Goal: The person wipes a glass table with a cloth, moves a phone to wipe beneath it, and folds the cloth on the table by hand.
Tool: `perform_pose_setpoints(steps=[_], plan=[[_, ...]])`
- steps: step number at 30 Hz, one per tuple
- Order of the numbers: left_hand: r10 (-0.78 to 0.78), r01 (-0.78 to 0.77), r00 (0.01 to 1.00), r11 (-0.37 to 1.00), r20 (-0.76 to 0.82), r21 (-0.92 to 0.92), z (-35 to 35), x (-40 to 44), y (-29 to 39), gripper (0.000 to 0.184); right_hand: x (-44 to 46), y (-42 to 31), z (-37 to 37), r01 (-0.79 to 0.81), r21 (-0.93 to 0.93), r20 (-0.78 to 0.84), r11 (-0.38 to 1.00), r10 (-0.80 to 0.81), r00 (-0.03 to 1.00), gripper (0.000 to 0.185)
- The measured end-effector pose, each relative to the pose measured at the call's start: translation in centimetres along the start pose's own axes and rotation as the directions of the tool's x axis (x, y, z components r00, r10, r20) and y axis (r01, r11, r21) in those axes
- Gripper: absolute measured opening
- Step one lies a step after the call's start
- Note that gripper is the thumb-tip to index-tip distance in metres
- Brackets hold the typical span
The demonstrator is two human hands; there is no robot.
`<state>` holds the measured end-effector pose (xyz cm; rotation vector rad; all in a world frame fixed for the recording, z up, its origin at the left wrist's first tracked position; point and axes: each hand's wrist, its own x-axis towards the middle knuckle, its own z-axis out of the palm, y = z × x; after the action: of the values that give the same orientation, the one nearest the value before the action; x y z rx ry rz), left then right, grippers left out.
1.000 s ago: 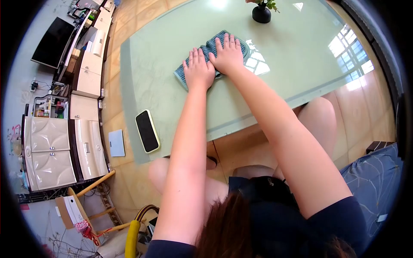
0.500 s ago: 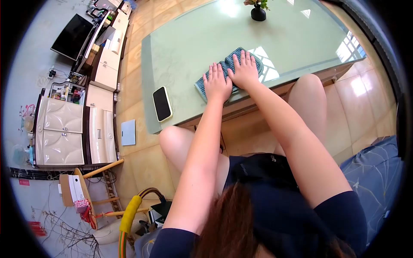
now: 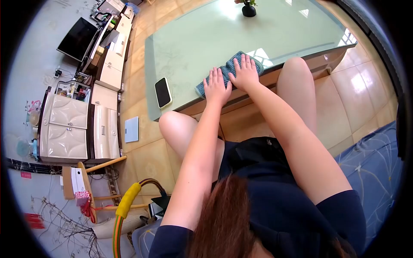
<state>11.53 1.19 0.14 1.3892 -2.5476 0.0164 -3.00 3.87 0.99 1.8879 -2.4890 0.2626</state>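
Observation:
A striped teal cloth (image 3: pixel 229 66) lies bunched on the glass-topped table (image 3: pixel 185 56), at the edge nearest me. My left hand (image 3: pixel 217 88) rests palm down on its left part, fingers stretched forward. Flat on the right part is my right hand (image 3: pixel 245 75), fingers also extended, its thumb close to the left hand. Both palms hide much of the cloth. A phone with a dark screen and pale case (image 3: pixel 163 93) lies on the table to the left of the hands.
A small black vase with flowers (image 3: pixel 248 10) stands farther back on the table. My knees are at its near edge. To the left are a cream cabinet (image 3: pixel 68 114), a television (image 3: pixel 77 39) and a flat pale panel on the floor (image 3: pixel 131 129). Blue patterned fabric (image 3: pixel 365 172) covers the seat.
Both hands and the cloth have slid toward me, closer to the table's near edge. The camera view has shifted slightly. The phone stays in place on the table.

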Motion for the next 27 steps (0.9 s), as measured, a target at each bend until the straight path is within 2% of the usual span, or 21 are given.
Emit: perform_pose_setpoints(steps=[12,15,21,27], plan=[[-0.030,0.027,0.995,0.999,0.096,0.027,-0.9,-3.1,0.8,0.083,-2.6,1.2,-1.2,0.036,-0.034,0.076,0.999,-0.033,0.997,0.085],[-0.024,0.021,0.994,0.999,0.103,0.028,-0.9,-3.6,0.6,0.083,-2.9,1.3,-1.4,0.035,-0.021,0.076,0.999,-0.033,0.997,0.085],[-0.037,0.041,0.990,0.999,0.133,-0.021,-1.1,-3.9,0.6,0.082,-3.3,1.2,-3.1,0.023,-0.038,0.195,0.999,-0.015,0.981,0.084],[-0.048,0.054,0.989,0.998,0.141,-0.044,-1.3,-4.1,0.7,0.081,-3.1,1.8,-3.3,0.061,-0.030,0.198,0.998,-0.054,0.979,0.077]])
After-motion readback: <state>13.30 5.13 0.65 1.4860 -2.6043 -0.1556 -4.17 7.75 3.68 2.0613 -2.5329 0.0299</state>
